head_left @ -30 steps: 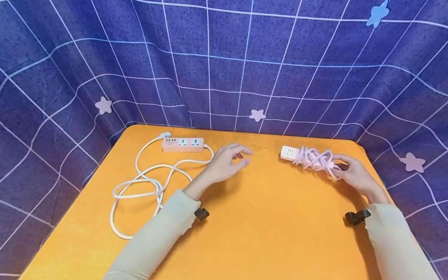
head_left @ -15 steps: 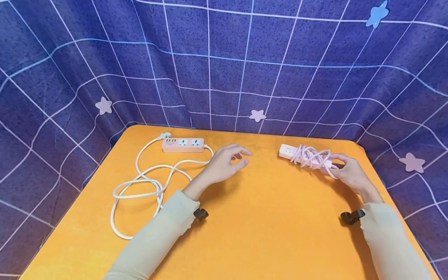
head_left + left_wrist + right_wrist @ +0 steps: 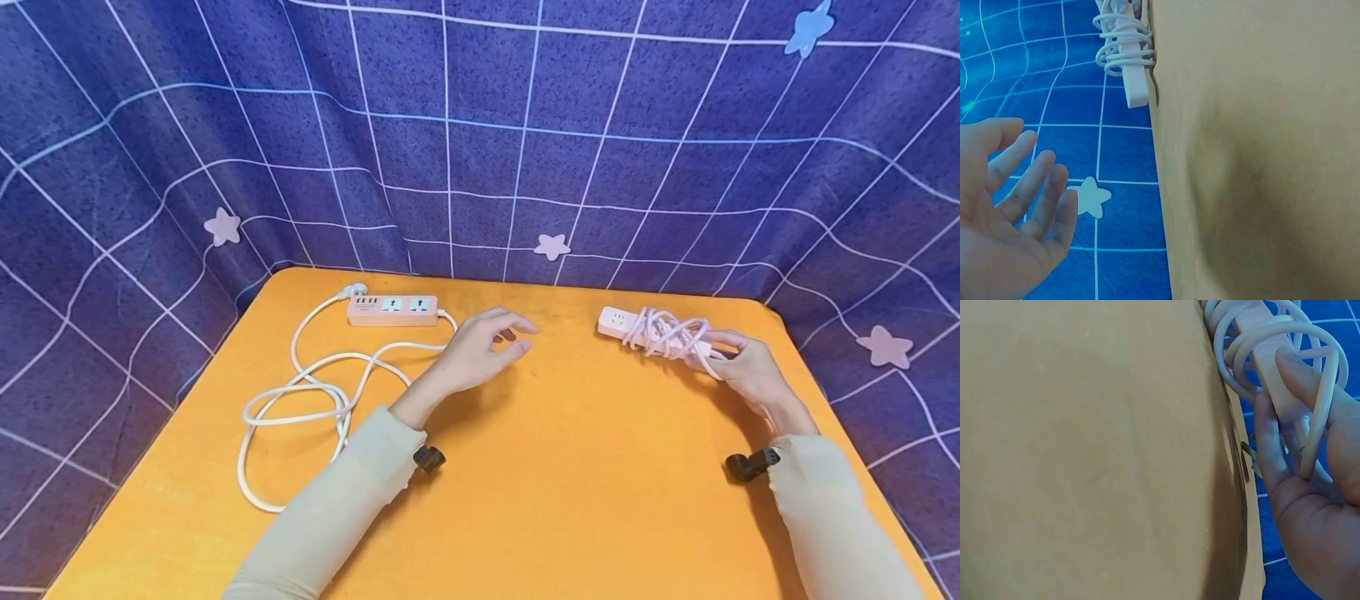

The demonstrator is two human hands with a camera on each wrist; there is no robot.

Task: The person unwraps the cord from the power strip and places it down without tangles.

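Note:
At the table's right side my right hand (image 3: 753, 372) grips the near end of a pink power strip (image 3: 617, 322) whose pale cord (image 3: 660, 332) is wound round its body. In the right wrist view the thumb and fingers (image 3: 1270, 434) pinch the strip's end (image 3: 1275, 381), with a loop of cord crossing the hand. My left hand (image 3: 483, 350) hovers over the middle of the table, fingers loosely bent, holding nothing; the left wrist view shows its fingers (image 3: 1035, 181) spread. Left of it, a second pink power strip (image 3: 392, 318) lies near the back edge.
The second strip's white cord (image 3: 292, 417) lies in loose loops on the left, partly under the left forearm, its plug (image 3: 352, 290) beside the strip. An orange cloth covers the table (image 3: 585, 500). A blue gridded curtain (image 3: 480, 150) with stars hangs behind and at both sides.
The right hand and the wrapped power strip have shifted slightly left and tilted a little. The left hand has barely moved; the other strip lies as before.

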